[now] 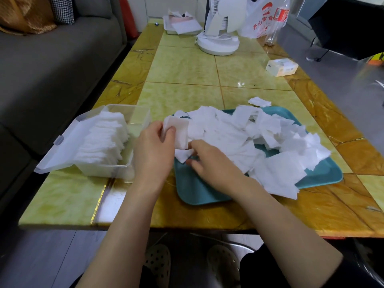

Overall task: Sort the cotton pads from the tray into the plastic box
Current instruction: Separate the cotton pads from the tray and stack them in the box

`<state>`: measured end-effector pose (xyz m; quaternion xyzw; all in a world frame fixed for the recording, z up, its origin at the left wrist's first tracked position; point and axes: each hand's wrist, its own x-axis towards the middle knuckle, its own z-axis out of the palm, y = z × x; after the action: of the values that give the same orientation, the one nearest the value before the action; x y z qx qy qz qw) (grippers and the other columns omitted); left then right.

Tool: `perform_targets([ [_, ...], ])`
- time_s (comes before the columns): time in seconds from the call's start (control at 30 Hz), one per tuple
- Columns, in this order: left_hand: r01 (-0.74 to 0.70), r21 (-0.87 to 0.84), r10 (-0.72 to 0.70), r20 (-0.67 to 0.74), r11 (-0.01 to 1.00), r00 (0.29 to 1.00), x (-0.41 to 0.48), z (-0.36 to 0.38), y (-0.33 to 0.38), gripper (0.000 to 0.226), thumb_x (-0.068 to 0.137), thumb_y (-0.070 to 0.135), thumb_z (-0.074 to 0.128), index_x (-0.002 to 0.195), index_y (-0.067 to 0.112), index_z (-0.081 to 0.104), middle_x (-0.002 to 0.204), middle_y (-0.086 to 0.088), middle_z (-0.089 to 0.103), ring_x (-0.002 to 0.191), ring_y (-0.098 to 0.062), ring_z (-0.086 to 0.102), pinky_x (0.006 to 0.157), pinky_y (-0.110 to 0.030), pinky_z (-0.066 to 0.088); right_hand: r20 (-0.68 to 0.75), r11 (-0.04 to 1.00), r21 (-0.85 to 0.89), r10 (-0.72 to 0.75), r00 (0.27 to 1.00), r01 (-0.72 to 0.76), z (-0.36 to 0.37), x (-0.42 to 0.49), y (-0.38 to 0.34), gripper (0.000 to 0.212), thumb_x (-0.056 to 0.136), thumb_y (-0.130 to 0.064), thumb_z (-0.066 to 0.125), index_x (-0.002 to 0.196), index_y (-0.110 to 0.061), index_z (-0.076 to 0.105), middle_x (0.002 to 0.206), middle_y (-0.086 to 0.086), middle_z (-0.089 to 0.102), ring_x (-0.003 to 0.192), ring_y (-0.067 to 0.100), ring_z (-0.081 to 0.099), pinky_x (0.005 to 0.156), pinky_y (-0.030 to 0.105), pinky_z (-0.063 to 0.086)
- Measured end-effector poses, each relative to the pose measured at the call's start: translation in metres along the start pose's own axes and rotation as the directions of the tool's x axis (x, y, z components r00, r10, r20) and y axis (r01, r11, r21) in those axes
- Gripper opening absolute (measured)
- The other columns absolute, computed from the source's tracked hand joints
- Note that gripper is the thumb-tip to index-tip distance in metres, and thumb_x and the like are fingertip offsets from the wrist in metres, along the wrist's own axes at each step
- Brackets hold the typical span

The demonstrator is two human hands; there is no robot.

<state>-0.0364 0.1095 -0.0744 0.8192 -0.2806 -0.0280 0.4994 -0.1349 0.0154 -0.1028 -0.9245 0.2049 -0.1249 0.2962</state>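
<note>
I'm gathering: my left hand (154,150) is clamping a pad stack (179,132) over the left edge of the tray (193,192), and my right hand (214,163) is pinching a loose pad (182,156); next, I judge, comes aligning it squarely.

Desk (182,67): green and amber stone-pattern tiles, glossy.
White fan (218,41): far end, on round base.
Plastic bag (261,19): white with red print, right of the fan.
Small carton (281,67): white and yellow, near the right edge.
White tray (180,26): far end, holding papers.
Grey sofa (52,59): left, with golden cushion (25,15) and houndstooth cushion (62,9).
Perforated slippers (158,260): on the floor below.
</note>
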Motion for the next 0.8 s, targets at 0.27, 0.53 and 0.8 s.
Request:
perform_targets([
  [0.27, -0.008, -0.016, 0.007, -0.014, 1.000, 1.000, 0.0002, -0.0028, -0.0025, 0.030, 0.092, 0.018, 0.053, 0.065, 0.008, 0.044, 0.055, 0.001, 0.037, 0.059, -0.023, 0.036, 0.055, -0.035, 0.025, 0.027, 0.960, -0.276, 0.067, 0.997, -0.057, 0.0101, 0.0039, -0.0087, 0.025, 0.097, -0.024, 0.045, 0.120, -0.013, 0.048, 0.118, 0.007, 0.053, 0.106, 0.027, 0.052, 0.085, 0.041, 0.043],
  [0.53, 0.008, -0.017, -0.008, -0.006, 1.000, 1.000, 0.0004, -0.0013, -0.0019, 0.028, 0.093, 0.021, 0.052, 0.068, 0.009, 0.047, 0.057, 0.002, 0.040, 0.062, -0.024, 0.039, 0.055, -0.034, 0.027, 0.033, 0.933, -0.308, 0.205, 0.978, -0.185, 0.0074, 0.0078, -0.0031, 0.043, 0.091, -0.031, 0.056, 0.128, -0.011, 0.046, 0.122, 0.010, 0.050, 0.111, 0.026, 0.047, 0.090, 0.034, 0.037],
  [0.8, -0.015, 0.000, 0.015, -0.035, 1.000, 0.999, 0.0023, 0.0006, -0.0038, 0.034, 0.093, 0.019, 0.052, 0.061, 0.017, 0.039, 0.056, 0.003, 0.038, 0.063, -0.025, 0.039, 0.055, -0.035, 0.025, -0.117, 0.986, -0.043, 0.156, 0.981, -0.162, 0.0012, 0.0037, -0.0001, 0.014, 0.088, -0.025, 0.060, 0.089, -0.012, 0.055, 0.088, 0.003, 0.056, 0.082, 0.020, 0.055, 0.072, 0.032, 0.042],
])
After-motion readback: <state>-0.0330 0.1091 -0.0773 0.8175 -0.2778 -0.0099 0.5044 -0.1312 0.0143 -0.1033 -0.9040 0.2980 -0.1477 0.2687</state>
